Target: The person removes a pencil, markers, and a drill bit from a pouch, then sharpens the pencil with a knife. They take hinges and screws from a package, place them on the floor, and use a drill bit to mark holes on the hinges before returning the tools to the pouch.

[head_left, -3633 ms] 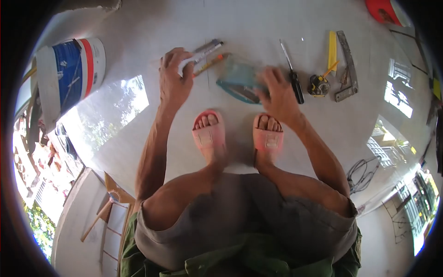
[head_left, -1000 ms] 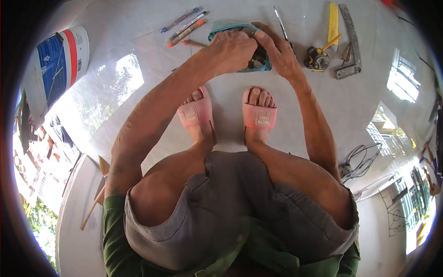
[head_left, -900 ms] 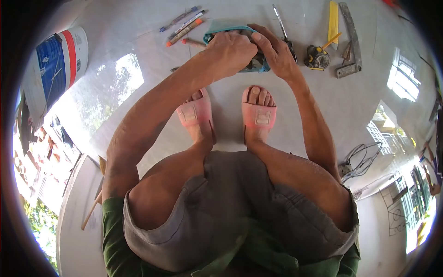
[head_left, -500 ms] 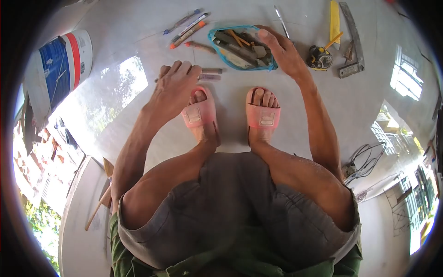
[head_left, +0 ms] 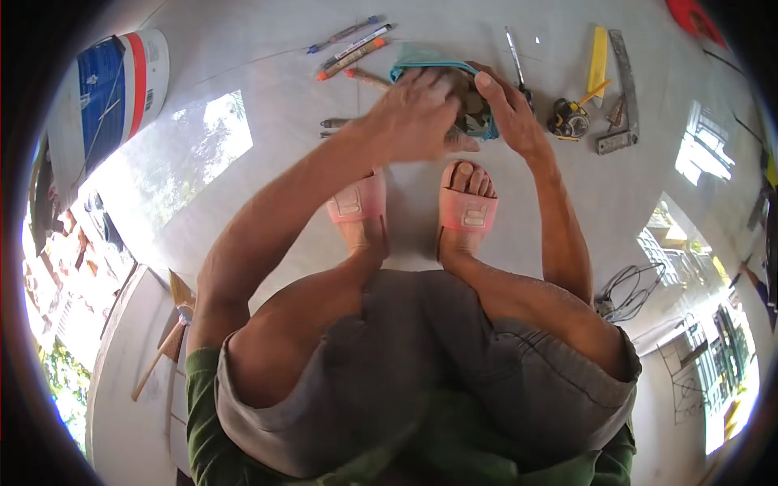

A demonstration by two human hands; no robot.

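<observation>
My left hand (head_left: 417, 113) reaches over the open teal-edged pouch (head_left: 429, 58), blurred by motion, with its fingertips hidden at the opening. Closed on the right rim of the same pouch is my right hand (head_left: 510, 113), its thumb at the near side. Dark items show inside between the hands. Left of the pouch lie a blue-ended pen (head_left: 344, 34), a white marker (head_left: 356, 46), an orange-ended marker (head_left: 352, 59) and a red-tipped stick (head_left: 366, 77). Two slim dark tools lie partly under my left forearm.
On the right are a slim metal tool (head_left: 515, 61), a yellow tool (head_left: 598, 65), a tape measure (head_left: 569, 119) and a metal square (head_left: 624, 89). A bucket (head_left: 121, 89) stands at left. Coiled cable (head_left: 636, 292) and a brush (head_left: 172, 332) flank my legs.
My left hand has moved right, from the slim tools onto the pouch opening. My right hand stays on the rim. The view has shifted slightly.
</observation>
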